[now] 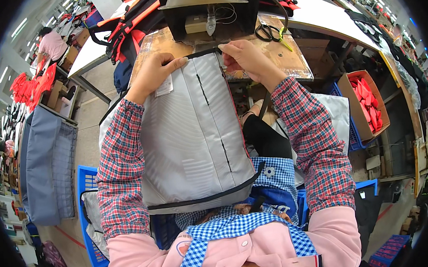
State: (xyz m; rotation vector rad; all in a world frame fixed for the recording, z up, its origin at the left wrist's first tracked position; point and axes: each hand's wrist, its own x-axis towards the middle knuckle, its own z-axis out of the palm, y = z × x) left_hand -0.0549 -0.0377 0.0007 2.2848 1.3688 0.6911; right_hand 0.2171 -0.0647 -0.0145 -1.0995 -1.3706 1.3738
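While the left hand (156,72) and right hand (253,61) each pinch the top edge (204,53) of the grey panel (177,130) at the wooden worktable (291,61), the step seems to be aligning that edge, the next move calling for even tension.

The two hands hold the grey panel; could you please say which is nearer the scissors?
The right hand: the scissors lie just beyond it, while the left hand is farther away.

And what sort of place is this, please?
Probably a sewing workshop, judging by the grey fabric panel with black edging, the brown cardboard box of bright red fabric pieces, and the black-and-orange fabric pile.
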